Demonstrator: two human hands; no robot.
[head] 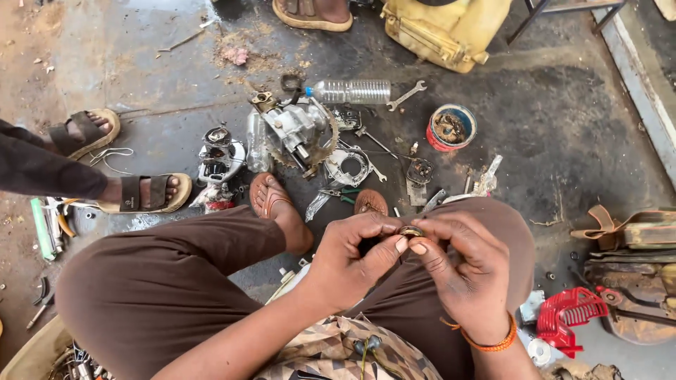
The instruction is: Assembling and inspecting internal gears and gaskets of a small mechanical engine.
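Observation:
My left hand and my right hand meet over my knees, fingertips pinched together on a small round metal ring-shaped part. An orange band circles my right wrist. I sit with brown trousers and bare feet in brown sandals. On the concrete ahead lies a dismantled small engine with a toothed gear, beside a grey engine housing.
A clear plastic bottle, a wrench, a red-and-blue tin of small parts and a round cover lie ahead. A yellow tank stands far right. Another person's sandalled feet are left. A red plastic guard lies right.

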